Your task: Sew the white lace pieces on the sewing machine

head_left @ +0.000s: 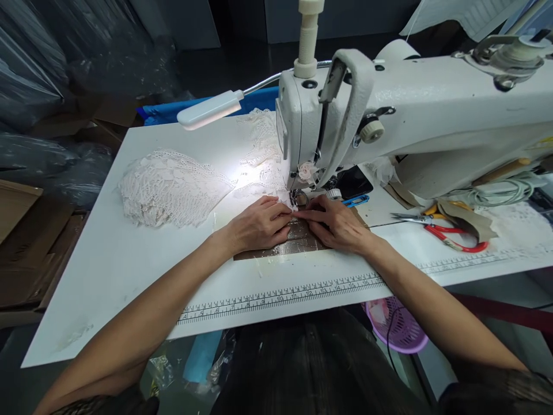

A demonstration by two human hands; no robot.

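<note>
White lace (pixel 259 178) runs under the lit head of a white sewing machine (pixel 298 115). At the presser foot (pixel 298 197), my left hand (pixel 263 225) has its fingers bent and closed on the near edge of the lace. My right hand (pixel 339 225) comes in from the other side, its forefinger stretched to meet the left fingertips and pressing on the same edge. Most of the lace at the fingertips is hidden by the hands. Beneath both hands lies a brown, glossy sheet (pixel 298 245) on the table.
A heap of lace (pixel 168 187) lies at left on the white table (pixel 103 276). Red-handled scissors (pixel 458 237), a blue thread snipper (pixel 356 200) and a black phone (pixel 356 180) lie at right. A lamp (pixel 211 109) hangs above. A purple basket (pixel 400 331) is below the table edge.
</note>
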